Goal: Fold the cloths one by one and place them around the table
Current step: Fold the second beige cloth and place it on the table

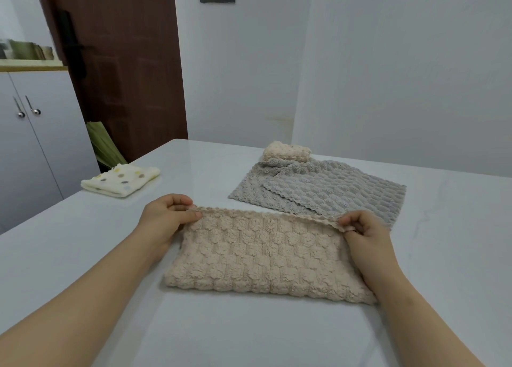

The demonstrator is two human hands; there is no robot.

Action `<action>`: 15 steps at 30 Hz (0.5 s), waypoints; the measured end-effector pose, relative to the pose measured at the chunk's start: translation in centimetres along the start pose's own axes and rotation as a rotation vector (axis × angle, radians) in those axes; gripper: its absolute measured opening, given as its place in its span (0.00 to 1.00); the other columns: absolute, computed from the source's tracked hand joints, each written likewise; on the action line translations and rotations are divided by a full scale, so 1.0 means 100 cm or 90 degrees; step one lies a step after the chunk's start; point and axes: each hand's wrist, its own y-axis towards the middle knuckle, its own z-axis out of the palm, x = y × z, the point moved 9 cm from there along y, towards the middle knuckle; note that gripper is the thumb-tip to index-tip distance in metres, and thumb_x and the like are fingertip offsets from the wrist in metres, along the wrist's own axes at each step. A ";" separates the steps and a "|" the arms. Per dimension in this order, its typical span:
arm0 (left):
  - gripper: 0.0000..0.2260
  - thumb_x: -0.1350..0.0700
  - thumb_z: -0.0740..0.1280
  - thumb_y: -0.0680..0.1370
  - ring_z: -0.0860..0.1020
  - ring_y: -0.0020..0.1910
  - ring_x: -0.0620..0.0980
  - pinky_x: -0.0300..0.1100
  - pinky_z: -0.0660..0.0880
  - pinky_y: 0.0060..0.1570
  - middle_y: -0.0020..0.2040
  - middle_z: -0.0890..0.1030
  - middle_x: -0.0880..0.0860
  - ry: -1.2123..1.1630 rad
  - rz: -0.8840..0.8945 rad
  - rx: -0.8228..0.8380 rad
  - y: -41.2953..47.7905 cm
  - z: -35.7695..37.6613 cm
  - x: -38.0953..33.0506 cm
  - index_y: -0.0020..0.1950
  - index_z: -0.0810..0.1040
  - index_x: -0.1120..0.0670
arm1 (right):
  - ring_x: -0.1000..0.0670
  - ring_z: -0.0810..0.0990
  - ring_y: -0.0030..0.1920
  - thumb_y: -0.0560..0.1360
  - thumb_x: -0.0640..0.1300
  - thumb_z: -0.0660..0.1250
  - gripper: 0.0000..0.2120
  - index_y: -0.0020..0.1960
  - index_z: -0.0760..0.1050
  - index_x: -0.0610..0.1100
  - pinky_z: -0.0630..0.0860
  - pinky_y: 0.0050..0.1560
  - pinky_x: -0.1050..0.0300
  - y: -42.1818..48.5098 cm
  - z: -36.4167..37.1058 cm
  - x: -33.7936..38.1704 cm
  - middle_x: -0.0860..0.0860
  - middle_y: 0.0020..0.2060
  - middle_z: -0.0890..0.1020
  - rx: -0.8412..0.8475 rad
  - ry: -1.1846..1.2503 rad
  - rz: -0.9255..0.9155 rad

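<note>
A white desk fills the lower part of the head view, seen from above by the person working at it.

A plush beige cloth lies flat on the desk directly in front of the person. It looks doubled over once: its near edge is a rounded fold and its scalloped edges meet along the far side. Its long axis runs left to right, across the person's body.

Beyond it, to the right, 2 grey cloths lie unfolded and overlapping. The near corner of 1 sits just beside the beige cloth's far right corner. A folded dotted cloth rests well apart near the desk's far left edge. A small folded cream cloth sits at the far end of the grey pair.

The left hand pinches the beige cloth's far left corner and the right hand pinches its far right corner. The hands are set wide apart, 1 at each end of the long axis and equally near the cloth.

The next fold probably carries 1 short end across to the other, so either hand could lead
</note>
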 end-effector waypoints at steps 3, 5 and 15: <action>0.11 0.72 0.69 0.69 0.75 0.38 0.50 0.36 0.76 0.36 0.40 0.75 0.55 0.088 0.028 -0.013 0.004 0.004 -0.002 0.40 0.75 0.56 | 0.49 0.75 0.40 0.73 0.28 0.57 0.19 0.48 0.73 0.52 0.72 0.41 0.61 -0.003 0.002 0.000 0.47 0.48 0.81 0.015 -0.020 0.030; 0.09 0.66 0.70 0.71 0.76 0.46 0.51 0.39 0.72 0.45 0.48 0.78 0.54 0.341 0.096 -0.031 0.002 0.008 -0.010 0.46 0.77 0.54 | 0.46 0.76 0.45 0.75 0.34 0.59 0.19 0.61 0.69 0.52 0.70 0.47 0.55 -0.005 0.002 0.006 0.45 0.54 0.79 0.036 -0.106 0.025; 0.25 0.38 0.51 0.78 0.43 0.76 0.49 0.54 0.43 0.74 0.77 0.45 0.46 0.919 0.261 0.367 -0.075 0.127 0.029 0.74 0.50 0.39 | 0.45 0.77 0.52 0.72 0.49 0.61 0.34 0.73 0.49 0.53 0.70 0.46 0.53 -0.023 0.002 0.006 0.49 0.46 0.77 0.142 -0.432 0.124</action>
